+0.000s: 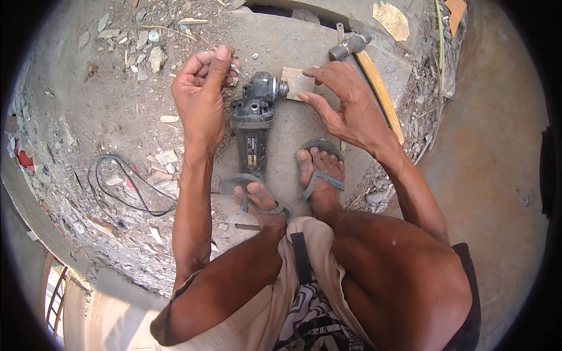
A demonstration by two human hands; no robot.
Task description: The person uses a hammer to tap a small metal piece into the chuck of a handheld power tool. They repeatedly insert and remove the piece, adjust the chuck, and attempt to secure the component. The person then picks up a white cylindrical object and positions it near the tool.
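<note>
My left hand (202, 96) is closed, its thumb and fingers pinching a small shiny metal piece (235, 69) too small to name. Beside it, a black angle grinder (252, 128) lies on the concrete with its head away from me; no disc shows on its spindle (283, 89). A small flat pale block (295, 85), wood or tile, lies right by the spindle. My right hand (351, 105) hovers over the block's right edge, thumb and forefinger apart in a curve. Whether the fingertips touch the block is hard to tell.
A hammer (374, 82) with a yellow wooden handle lies to the right of my right hand. My sandalled feet (322, 172) stand close to the grinder. On the left are a looped black cable (132, 190) and scattered stone chips (157, 58). A gap (293, 13) opens at the far edge.
</note>
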